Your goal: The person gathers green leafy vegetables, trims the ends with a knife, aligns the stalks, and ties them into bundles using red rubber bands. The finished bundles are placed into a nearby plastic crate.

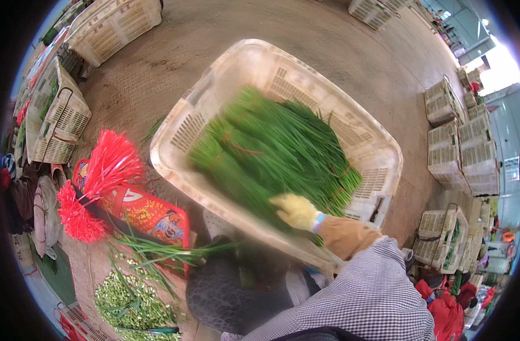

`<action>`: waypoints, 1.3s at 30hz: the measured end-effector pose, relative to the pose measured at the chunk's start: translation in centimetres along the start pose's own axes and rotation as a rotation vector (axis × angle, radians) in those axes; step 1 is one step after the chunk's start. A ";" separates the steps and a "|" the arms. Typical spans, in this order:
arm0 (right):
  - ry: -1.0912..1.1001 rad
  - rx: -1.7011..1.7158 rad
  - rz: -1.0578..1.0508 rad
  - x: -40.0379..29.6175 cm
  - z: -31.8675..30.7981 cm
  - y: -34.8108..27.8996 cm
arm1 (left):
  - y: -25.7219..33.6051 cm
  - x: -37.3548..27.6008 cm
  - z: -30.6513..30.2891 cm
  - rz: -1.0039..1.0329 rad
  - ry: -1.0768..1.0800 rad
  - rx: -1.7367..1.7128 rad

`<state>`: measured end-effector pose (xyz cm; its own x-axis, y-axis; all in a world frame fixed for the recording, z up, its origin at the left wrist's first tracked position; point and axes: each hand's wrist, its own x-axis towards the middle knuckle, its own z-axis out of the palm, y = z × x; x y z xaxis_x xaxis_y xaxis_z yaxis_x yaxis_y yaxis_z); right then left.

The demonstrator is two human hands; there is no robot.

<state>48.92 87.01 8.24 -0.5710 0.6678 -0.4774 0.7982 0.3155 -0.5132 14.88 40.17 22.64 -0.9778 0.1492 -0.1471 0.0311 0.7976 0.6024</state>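
Observation:
In front of me stands a large off-white slatted plastic crate [168, 166]. Inside it lie several bundles of long green leaves [281, 140], probably garlic chives, bound with thin red-orange ties [247, 150]. The pale cut ends of some bundles face left, and others face right. My right hand [297, 212], in a yellow glove under a brown cuff, rests over the bundles at the near side of the crate. It is blurred, and whether its fingers grip any leaves is unclear. My left hand is out of view.
Left of the crate lies a red patterned bag [157, 217] with red plastic strips [117, 164]. A heap of chopped pale stem ends [132, 298] and a green-handled tool [164, 330] lie lower left. Other crates [66, 115] stand left, and stacked crates [479, 155] right.

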 end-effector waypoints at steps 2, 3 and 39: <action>0.022 0.023 -0.025 -4.9 2.0 3.6 | 0.1 -0.8 -0.3 0.013 0.014 -0.008; -0.059 0.012 0.054 -6.4 3.3 6.1 | -0.9 -0.9 -0.8 0.035 0.022 0.016; 0.455 0.176 -0.816 -7.9 -1.8 -24.8 | -35.6 -25.4 -12.5 -0.769 1.191 -0.360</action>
<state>33.99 75.13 26.00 -0.7801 0.4967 0.3803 0.1251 0.7195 -0.6832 36.04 0.71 14.71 -0.3240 -0.9410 0.0979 -0.4447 0.2428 0.8621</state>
